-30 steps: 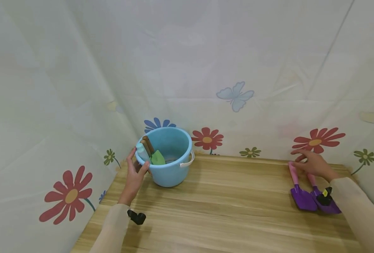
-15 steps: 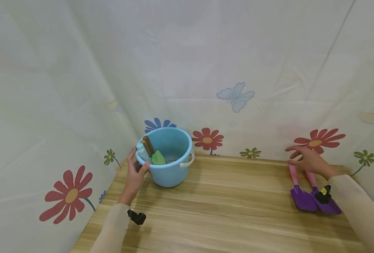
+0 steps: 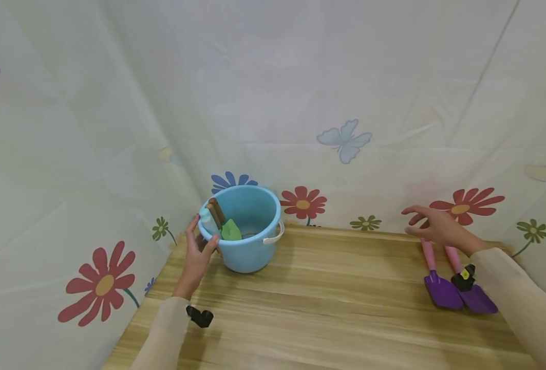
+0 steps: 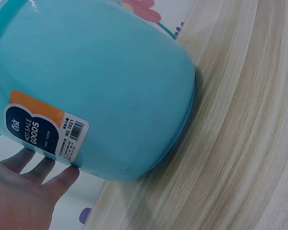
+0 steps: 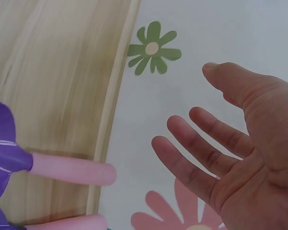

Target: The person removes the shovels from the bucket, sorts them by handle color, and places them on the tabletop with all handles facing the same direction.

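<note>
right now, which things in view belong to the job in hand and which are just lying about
Likely part of the job:
blue bucket, touched by the left hand
pale blue item, brown handles and green piece inside it
two purple shovels, near the right hand

Likely just there:
wooden table
printed backdrop
black wrist devices

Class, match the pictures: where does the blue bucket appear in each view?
Head: the bucket stands left of centre.
Left wrist: the bucket looms large at upper left.
Right wrist: not in it.
Shared landmark: the wooden table, visible in all three views.
</note>
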Motion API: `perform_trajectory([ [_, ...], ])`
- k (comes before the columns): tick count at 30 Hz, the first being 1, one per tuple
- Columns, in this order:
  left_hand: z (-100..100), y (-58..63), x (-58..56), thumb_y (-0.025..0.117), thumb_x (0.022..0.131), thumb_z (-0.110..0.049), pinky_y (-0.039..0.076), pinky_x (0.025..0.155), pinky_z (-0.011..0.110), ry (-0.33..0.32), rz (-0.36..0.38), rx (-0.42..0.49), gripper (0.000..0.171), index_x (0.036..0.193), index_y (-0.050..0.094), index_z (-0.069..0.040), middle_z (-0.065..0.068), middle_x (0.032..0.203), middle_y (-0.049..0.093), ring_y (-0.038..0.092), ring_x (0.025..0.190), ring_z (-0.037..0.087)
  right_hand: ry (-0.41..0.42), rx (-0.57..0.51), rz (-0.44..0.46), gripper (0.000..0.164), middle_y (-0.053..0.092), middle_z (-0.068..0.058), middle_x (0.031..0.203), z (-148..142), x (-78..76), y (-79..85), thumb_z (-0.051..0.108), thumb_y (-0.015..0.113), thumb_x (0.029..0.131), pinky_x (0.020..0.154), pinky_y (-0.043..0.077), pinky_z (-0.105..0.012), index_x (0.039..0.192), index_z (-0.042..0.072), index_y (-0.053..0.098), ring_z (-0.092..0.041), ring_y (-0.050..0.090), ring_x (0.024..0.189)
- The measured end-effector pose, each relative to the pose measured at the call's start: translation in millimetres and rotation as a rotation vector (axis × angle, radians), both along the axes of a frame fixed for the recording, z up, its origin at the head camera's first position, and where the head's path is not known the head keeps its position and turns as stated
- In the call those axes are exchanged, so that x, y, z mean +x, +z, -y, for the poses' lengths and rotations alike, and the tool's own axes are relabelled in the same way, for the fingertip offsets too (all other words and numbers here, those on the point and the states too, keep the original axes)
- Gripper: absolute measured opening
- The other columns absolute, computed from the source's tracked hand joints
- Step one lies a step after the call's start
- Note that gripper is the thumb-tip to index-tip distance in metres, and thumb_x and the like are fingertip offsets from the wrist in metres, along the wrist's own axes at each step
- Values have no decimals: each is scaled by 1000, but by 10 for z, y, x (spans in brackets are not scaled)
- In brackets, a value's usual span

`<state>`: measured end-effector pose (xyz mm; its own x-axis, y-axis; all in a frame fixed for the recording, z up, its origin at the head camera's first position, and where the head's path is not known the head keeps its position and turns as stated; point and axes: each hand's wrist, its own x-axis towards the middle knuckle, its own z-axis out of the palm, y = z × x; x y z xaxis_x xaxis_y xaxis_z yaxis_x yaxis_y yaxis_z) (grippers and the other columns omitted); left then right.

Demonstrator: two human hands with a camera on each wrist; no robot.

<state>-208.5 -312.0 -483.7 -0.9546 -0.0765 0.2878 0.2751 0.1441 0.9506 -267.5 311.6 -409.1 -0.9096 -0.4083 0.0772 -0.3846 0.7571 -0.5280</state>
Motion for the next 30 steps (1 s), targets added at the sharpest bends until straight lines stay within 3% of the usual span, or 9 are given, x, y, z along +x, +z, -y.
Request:
perform_trajectory([
  [8,11,-12,-18,58,106,-24,38,111,54,1,-1,-11,77,163,6,-34,20,164,22,31,148,36,30,30,-24,52,70,-20,112,114,-47,86,23,75,96,69,58,-39,139,3,55,-33,72,93],
  [14,13,-3,-20,58,106,-24,42,109,45,3,0,-19,78,163,6,-33,21,163,24,33,147,36,56,27,-46,49,71,-18,111,216,-78,164,21,75,96,67,57,-34,139,6,56,-25,72,88],
  [19,11,-9,-19,59,106,-24,41,110,50,5,-5,-13,78,163,6,-32,21,163,24,33,147,37,86,35,-63,44,72,-13,108,338,-99,244,22,76,96,66,57,-32,135,10,60,-19,72,84],
  [30,13,-20,-33,58,106,-26,38,111,53,-3,-8,-8,78,162,6,-34,19,164,23,32,148,35,160,49,-117,43,74,-12,105,660,-137,470,21,77,94,74,61,-44,133,9,62,-28,74,89],
])
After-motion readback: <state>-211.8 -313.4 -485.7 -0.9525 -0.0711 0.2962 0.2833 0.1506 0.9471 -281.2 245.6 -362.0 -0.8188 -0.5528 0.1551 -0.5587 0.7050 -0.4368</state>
